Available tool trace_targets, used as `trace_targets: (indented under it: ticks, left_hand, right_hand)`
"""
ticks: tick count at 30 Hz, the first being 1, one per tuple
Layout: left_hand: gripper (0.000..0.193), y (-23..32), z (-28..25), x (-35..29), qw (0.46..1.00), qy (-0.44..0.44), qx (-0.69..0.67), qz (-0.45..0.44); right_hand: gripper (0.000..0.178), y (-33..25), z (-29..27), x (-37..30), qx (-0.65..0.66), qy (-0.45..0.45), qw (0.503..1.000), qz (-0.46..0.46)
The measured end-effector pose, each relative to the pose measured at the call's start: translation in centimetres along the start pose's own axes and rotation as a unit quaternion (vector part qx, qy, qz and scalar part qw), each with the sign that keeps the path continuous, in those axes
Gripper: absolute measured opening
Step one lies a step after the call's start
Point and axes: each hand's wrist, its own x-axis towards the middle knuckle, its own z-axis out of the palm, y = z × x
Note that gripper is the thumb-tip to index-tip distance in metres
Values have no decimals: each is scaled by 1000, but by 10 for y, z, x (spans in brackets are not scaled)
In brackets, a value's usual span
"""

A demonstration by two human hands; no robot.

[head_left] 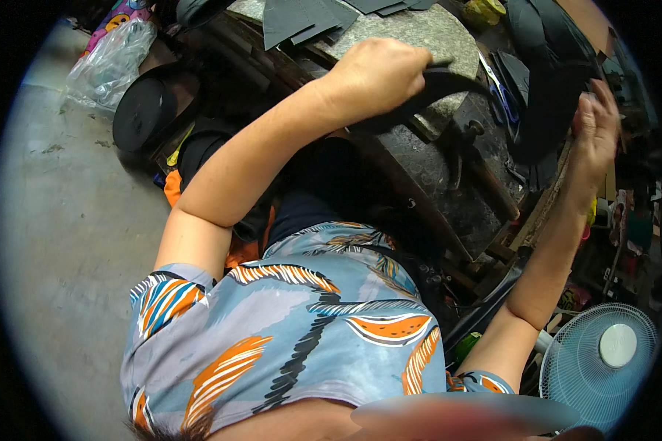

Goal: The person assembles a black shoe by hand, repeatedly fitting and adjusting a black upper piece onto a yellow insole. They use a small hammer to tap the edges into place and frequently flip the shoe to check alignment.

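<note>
- Hands raised over a cluttered table [426, 173], a worker in a patterned shirt [294, 323] handles a black strip [456, 81], which curves through the air above the speckled stone slab [412, 44].
- Left hand [382, 73]: the grip is a fist, fingers curled tight around the strip near the slab's front edge.
- Right hand [597, 136]: raised beside dark material [555, 106] at the table's far right, fingers extended and blurred. Whether this grip holds the material or merely brushes it, one cannot tell; nor is it clear whether strip and material are one piece.
- Done, by the look of it: flat dark pieces [294, 22] with straight edges lie overlapping on the slab, apparently already cut, and more dark sheets [517, 73] rest to its right.
- Left, as far as can be judged: the strip in hand seems midway through its handling, held aloft and not yet laid down. How many pieces remain is not shown.
- Idle beside the slab: scissors [504, 103] with blue handles, touched by neither hand.
- Off to the side: a black round container [143, 110] below a clear plastic bag [114, 62], and a fan [596, 367] at lower right.
</note>
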Motion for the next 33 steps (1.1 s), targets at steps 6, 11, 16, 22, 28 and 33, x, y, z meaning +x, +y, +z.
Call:
trace_targets:
  ticks: [6, 11, 16, 22, 28, 33]
  left_hand:
    - [39, -4, -5, 8, 981, -79, -142, -108]
    - [36, 19, -11, 3, 962, -111, -238, -71]
    - [42, 27, -29, -22, 905, -105, -399, -102]
    - [105, 3, -30, -68, 838, -84, -522, -135]
    - [65, 9, -19, -84, 840, -26, -524, -136]
    - [41, 23, -18, -80, 855, 9, -491, -164]
  right_hand:
    - [47, -46, 8, -22, -53, 37, 984, -165]
    - [103, -66, 69, -63, -134, -222, 947, -189]
    - [68, -52, 76, -48, 51, -265, 963, -25]
    - [52, -32, 68, -49, 15, -254, 967, -32]
    - [56, -26, 67, -49, 76, -220, 972, -26]
    - [50, -39, 62, -44, -72, -154, 967, -188]
